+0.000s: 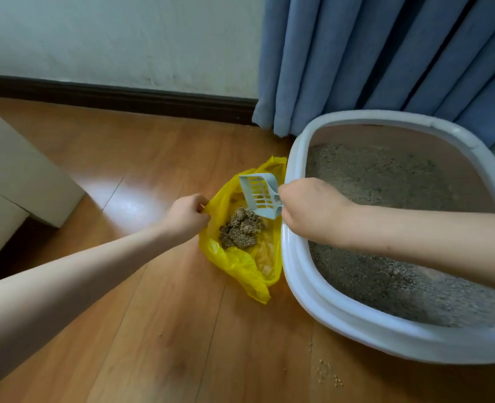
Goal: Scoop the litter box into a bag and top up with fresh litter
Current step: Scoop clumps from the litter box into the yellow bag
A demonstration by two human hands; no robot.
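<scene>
Head view: left hand (186, 215) fingers pinch one bag (234, 266); right hand (310, 209) fingers grip one scoop (259, 194).

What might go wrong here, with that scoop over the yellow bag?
The left hand pinches only one edge of the yellow bag, so the floppy mouth could fold shut and later clumps might miss. The right hand holds the scoop tilted above it; stuck grains may drop on the floor, where loose grains already lie.

Wood floor (168, 330), pale wall (109, 39), blue curtain (371, 53).
</scene>
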